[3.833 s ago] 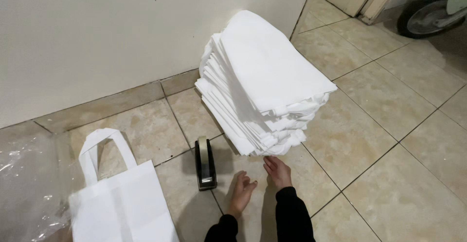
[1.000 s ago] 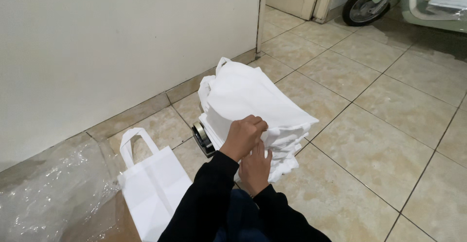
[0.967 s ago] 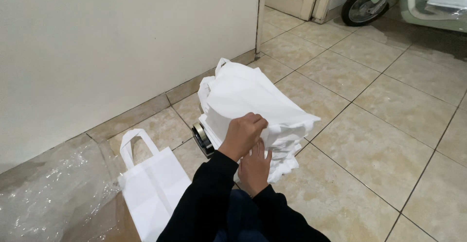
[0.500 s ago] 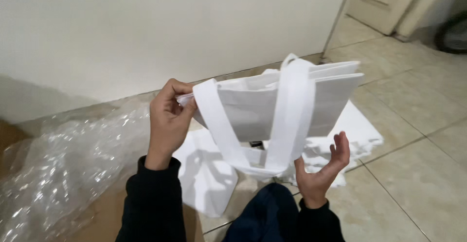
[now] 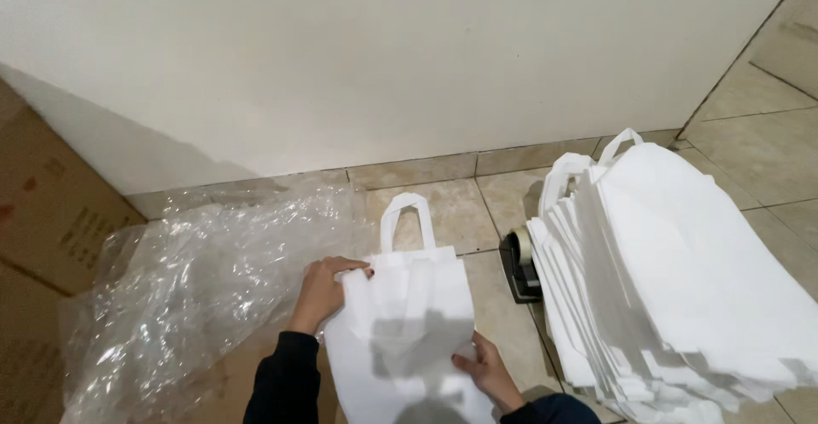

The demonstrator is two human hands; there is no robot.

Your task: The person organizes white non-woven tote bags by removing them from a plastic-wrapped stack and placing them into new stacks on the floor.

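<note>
The white handled bag (image 5: 407,330) lies flat on the tiled floor (image 5: 511,330) at 6 o'clock in the head view, its loop handle pointing toward 12 o'clock.

Left hand (image 5: 325,288): positioned at 9 o'clock of the bag. The fingers are curled over the upper left edge of the bag and grip it there. The dark sleeve runs down toward 6 o'clock.

Right hand (image 5: 486,371): positioned at 4 o'clock of the bag. The fingers lie extended on the bag surface and press it flat; they are not closed around anything.

Clear plastic sheet (image 5: 196,288): crumpled on the floor at 9 o'clock of the bag, touching its left edge.

Cardboard box (image 5: 47,219): stands at the far 9 o'clock edge, beyond the sheet.

Stack of white bags (image 5: 682,279): at 3 o'clock, apart from the single bag, handles toward 12 o'clock.

Black tape dispenser (image 5: 518,264): on the floor between the bag and the stack, just beside the stack.

White wall (image 5: 409,57): spans the 12 o'clock side.
</note>
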